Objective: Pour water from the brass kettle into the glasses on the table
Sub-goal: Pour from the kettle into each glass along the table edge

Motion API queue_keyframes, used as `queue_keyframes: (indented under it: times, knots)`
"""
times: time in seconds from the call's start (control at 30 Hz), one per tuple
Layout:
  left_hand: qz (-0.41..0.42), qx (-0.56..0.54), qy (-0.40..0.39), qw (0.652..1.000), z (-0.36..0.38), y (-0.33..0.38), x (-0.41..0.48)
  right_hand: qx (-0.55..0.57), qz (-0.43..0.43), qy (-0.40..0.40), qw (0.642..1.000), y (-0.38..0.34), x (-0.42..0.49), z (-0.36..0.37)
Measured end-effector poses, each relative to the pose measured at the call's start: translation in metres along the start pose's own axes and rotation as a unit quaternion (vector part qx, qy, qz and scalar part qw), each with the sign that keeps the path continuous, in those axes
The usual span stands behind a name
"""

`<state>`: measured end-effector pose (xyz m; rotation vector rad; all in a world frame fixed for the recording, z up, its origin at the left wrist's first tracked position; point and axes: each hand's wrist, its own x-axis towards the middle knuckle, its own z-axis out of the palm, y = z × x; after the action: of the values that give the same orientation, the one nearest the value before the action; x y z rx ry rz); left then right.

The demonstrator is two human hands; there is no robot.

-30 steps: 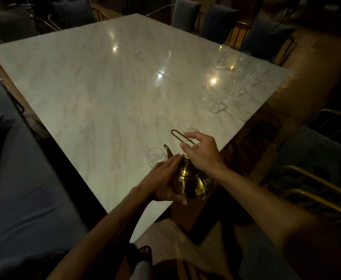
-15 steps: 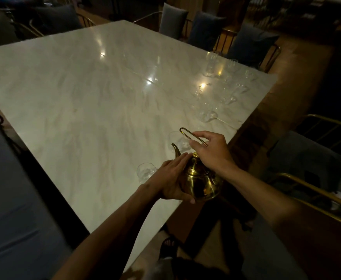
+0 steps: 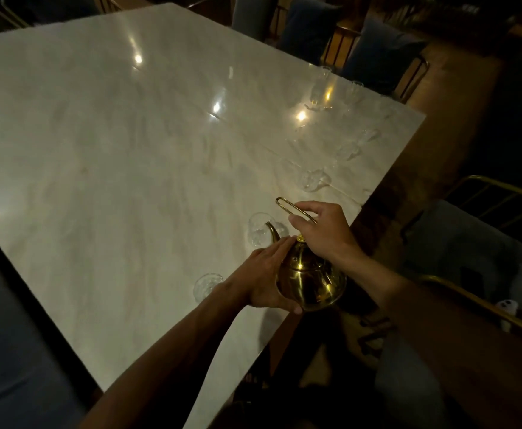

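The brass kettle is advancing along the table's right edge. Its spout, earlier by the near glass, is now overlapping the next glass, so the next pour is probably starting. The right hand is gripping the wire handle, and the left hand is pressing flat fingers against the body. Dim light is hiding any stream and the fill levels.

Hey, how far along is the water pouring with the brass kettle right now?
Done: cannot tell; it is too dim to see water in any glass, including the near glass. In hand: the right hand grips the brass kettle by its handle, the left hand presses its side, spout by the second glass; no stream shows. Left: the farther glasses.
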<state>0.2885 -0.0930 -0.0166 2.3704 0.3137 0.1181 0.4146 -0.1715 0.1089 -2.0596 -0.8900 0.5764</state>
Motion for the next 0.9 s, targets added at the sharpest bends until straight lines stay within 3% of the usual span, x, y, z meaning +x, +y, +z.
queue_keyframes:
  times: [0.9]
  knots:
    - [-0.079,-0.101,0.021,0.992,0.013,0.009,0.024,-0.091,-0.009,-0.104,0.99,0.008,0.053,-0.006]
